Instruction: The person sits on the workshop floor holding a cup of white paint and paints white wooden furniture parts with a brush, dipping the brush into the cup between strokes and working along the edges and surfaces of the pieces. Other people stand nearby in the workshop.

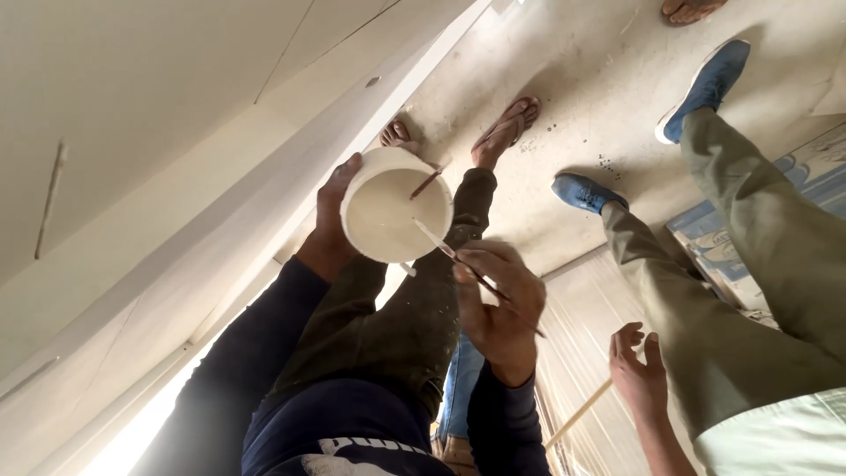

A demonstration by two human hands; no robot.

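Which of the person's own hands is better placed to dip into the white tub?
The right hand, probably: it pinches a thin stick whose tip already reaches into the white tub. The left hand is busy gripping the tub's side.

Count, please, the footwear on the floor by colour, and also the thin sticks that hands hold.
Blue shoes: 2, the upper one and the lower one
Brown sandals: 3 (), two only partly in view
Thin sticks: 2, one in the right hand, one by another person's hand
Total: 7
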